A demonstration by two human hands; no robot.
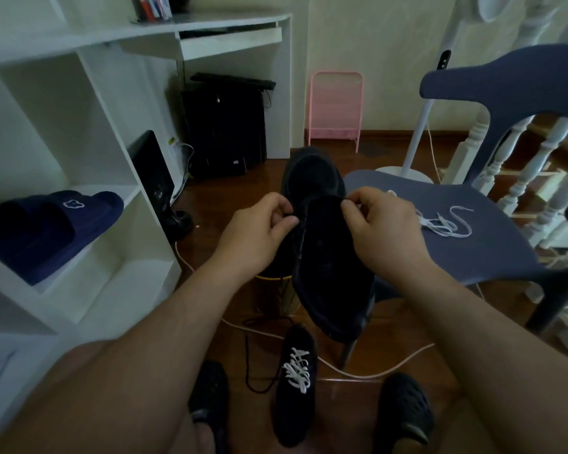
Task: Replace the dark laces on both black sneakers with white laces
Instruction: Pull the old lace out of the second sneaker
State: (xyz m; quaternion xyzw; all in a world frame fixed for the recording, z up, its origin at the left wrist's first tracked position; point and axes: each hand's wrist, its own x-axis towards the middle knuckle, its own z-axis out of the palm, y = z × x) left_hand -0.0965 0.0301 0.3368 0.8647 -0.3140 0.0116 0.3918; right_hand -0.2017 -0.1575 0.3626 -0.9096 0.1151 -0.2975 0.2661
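I hold a black sneaker (328, 267) up in front of me, toe pointing away. My left hand (259, 231) pinches its left side near the eyelets, and my right hand (381, 224) pinches its right edge. It is too dark to tell what lace the held shoe carries. A second black sneaker (295, 388) with white laces stands on the floor between my feet. A loose white lace (446, 224) lies on the blue chair seat (492, 253). A dark lace (259, 355) is coiled on the floor beside the laced sneaker.
A white shelf unit (79, 290) stands at left with navy slippers (53, 227) on it. Black computer gear (223, 126) sits under the desk. A pink rack (335, 106) leans on the far wall. A white cable (368, 371) crosses the wooden floor. White banisters (532, 165) stand at right.
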